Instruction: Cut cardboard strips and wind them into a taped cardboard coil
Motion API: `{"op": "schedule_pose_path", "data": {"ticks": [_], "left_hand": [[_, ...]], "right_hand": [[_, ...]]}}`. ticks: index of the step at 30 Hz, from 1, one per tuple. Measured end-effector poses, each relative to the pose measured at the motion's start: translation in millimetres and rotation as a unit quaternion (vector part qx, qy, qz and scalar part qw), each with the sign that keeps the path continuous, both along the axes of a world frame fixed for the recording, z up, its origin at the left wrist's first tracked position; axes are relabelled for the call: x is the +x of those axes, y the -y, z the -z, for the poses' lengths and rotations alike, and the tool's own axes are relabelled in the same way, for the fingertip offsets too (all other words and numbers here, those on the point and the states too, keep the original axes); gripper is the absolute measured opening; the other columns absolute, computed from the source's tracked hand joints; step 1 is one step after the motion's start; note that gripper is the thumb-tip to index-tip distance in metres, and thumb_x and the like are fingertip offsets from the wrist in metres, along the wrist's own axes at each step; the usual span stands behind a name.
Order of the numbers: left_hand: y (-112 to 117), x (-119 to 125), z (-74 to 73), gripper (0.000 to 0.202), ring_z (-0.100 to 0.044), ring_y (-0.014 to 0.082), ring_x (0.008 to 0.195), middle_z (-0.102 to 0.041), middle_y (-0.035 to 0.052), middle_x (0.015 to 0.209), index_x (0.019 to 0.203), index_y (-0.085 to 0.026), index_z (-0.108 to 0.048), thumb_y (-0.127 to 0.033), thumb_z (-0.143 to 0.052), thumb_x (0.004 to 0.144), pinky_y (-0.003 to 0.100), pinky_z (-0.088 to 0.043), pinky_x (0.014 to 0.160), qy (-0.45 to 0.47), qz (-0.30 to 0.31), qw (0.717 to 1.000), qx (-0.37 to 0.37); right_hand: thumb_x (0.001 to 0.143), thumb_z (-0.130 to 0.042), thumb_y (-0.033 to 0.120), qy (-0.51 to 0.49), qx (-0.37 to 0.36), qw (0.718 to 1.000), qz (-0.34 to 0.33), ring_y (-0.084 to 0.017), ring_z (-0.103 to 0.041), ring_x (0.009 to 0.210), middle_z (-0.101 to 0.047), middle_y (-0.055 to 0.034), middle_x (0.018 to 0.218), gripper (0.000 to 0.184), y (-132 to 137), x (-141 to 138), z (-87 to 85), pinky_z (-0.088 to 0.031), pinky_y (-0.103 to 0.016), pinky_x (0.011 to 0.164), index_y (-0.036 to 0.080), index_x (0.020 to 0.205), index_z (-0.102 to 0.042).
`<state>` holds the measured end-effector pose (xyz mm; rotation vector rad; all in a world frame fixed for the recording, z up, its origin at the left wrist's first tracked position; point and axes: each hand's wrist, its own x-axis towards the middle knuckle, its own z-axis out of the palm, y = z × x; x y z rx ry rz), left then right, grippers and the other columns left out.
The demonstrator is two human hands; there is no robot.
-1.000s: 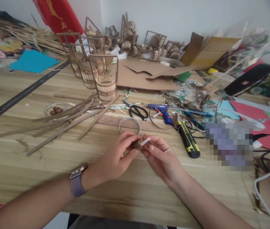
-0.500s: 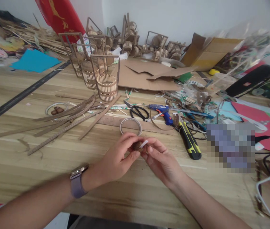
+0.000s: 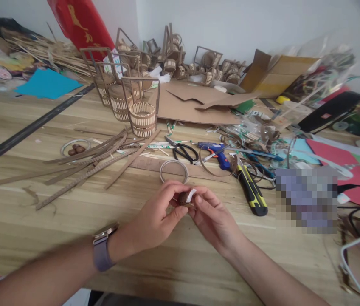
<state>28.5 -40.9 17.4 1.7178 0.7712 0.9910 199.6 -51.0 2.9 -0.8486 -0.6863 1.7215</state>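
Observation:
My left hand and my right hand meet over the wooden table near its front edge. Between the fingertips of both is a small brown round piece. The left thumb and fingers pinch that piece. The right fingers press a short white strip against it. A purple watch sits on my left wrist. Just beyond the hands lies a thin ring of tape.
Scissors, a blue glue gun and a yellow-black utility knife lie behind the hands. Long brown strips spread to the left. Small woven baskets in frames, cardboard sheets and coloured paper fill the back and right.
The right hand has closed in on the left, and the white strip, held apart a second ago, now lies against the brown piece.

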Motion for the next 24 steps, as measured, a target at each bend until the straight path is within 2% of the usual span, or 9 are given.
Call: {"op": "schedule_pose_path", "data": {"ticks": [13, 20, 24], "left_hand": [[2.7, 0.6, -0.9, 0.018, -0.059, 0.0219, 0.103, -0.058, 0.0082, 0.111, 0.112, -0.020, -0.054, -0.022, -0.057, 0.094, 0.035, -0.053, 0.088, -0.010, -0.014, 1.000, 0.008], [7.6, -0.4, -1.8, 0.013, -0.062, 0.0208, 0.096, -0.061, 0.0075, 0.107, 0.107, -0.022, -0.052, -0.022, -0.057, 0.095, 0.035, -0.054, 0.083, -0.012, -0.035, 0.998, 0.050], [9.5, -2.3, -2.5, 0.010, -0.061, 0.0199, 0.098, -0.060, 0.0060, 0.104, 0.095, -0.023, -0.049, -0.016, -0.056, 0.094, 0.033, -0.052, 0.083, -0.023, -0.042, 0.994, 0.100]], "right_hand": [[0.066, -0.089, 0.033, 0.001, -0.005, 1.000, 0.014, -0.014, -0.060, 0.073, -0.072, 0.0027, 0.078, 0.020, 2.5, -5.0, -2.7, -0.046, -0.025, 0.067, 0.028, 0.081, -0.076], [0.067, -0.088, 0.038, 0.063, 0.054, 0.996, 0.012, -0.015, -0.059, 0.075, -0.069, 0.0016, 0.079, 0.021, 1.9, -2.5, -3.6, -0.047, -0.028, 0.071, 0.029, 0.081, -0.076], [0.071, -0.085, 0.040, 0.093, 0.105, 0.990, -0.002, -0.016, -0.057, 0.075, -0.067, 0.0002, 0.082, 0.020, 0.6, -0.7, -4.2, -0.048, -0.029, 0.068, 0.030, 0.085, -0.075]]}}
